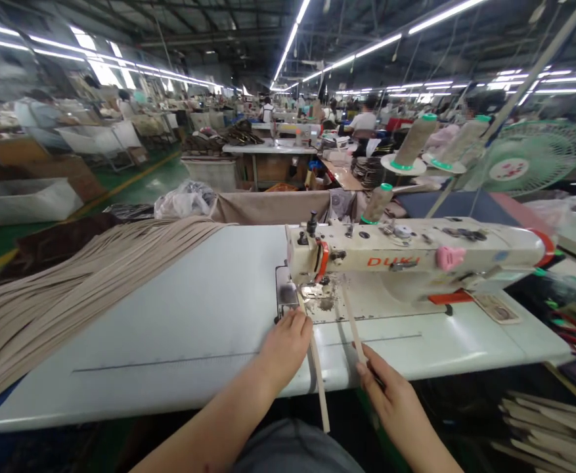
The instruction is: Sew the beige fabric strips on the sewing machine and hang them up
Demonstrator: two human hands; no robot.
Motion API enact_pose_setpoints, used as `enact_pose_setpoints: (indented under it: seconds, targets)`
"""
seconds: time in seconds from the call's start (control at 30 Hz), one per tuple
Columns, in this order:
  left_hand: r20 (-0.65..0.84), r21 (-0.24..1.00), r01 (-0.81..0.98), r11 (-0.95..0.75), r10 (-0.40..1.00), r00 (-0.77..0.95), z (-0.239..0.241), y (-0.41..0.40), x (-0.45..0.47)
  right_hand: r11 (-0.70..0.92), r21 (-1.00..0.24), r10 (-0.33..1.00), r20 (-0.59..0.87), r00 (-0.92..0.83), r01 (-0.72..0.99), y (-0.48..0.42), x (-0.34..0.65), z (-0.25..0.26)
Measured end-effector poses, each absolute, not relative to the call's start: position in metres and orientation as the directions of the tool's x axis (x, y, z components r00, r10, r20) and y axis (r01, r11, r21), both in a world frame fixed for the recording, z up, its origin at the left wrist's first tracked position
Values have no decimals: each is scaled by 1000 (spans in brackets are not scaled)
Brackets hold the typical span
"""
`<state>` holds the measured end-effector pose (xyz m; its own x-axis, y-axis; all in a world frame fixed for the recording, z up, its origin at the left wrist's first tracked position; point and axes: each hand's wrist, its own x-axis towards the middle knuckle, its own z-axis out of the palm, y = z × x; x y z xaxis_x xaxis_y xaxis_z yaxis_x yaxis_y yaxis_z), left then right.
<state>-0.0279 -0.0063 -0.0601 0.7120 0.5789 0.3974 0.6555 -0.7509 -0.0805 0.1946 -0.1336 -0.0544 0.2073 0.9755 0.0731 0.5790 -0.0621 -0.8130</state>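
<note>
Just in front of the presser foot of a white sewing machine [406,259], my left hand [290,338] is closed over a narrow beige fabric strip [320,387]. One end of that strip hangs past the table's front edge, and its other end runs up by the needle area. Farther right, my right hand [386,384] pinches a second length of beige strip [352,322] between thumb and fingers. This length slants up to the machine bed under the arm. Whether the two lengths are one piece, I cannot tell.
A large heap of beige strips [95,263] covers the table's left side. More strips [558,420] lie in a bundle at lower right. Thread cones [416,141] and a green fan [529,161] stand behind the machine. Scissors-like red handles lie at far right. Other people work in the background.
</note>
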Motion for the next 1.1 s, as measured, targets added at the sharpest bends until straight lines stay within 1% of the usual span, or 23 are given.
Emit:
enact_pose_setpoints:
  seconds: [0.17,0.27,0.47,0.6,0.77,0.9,1.1]
  targets:
    - [414,-66,666,-743,587,696,-58,-8,-27,-98,-794,971,56,233,600,-120,191,-49]
    - [425,-74,660,-748,575,699,-59,-7,-27,-104,-789,963,72,260,605,-112,192,-50]
    - [514,-129,666,-735,524,678,-66,-6,-27,-94,-784,966,78,248,613,-105,195,-53]
    - [536,-151,665,-731,505,677,-68,-6,-27,-101,-793,969,59,242,600,-106,192,-52]
    - [581,-121,666,-736,492,649,-68,-6,-28,-129,-793,962,46,270,595,-108,186,-49]
    - [583,-114,670,-734,496,643,-68,-4,-28,-121,-792,964,51,262,598,-110,185,-49]
    - [564,-13,679,-734,555,612,-71,-1,-29,-115,-794,965,54,257,597,-112,187,-53]
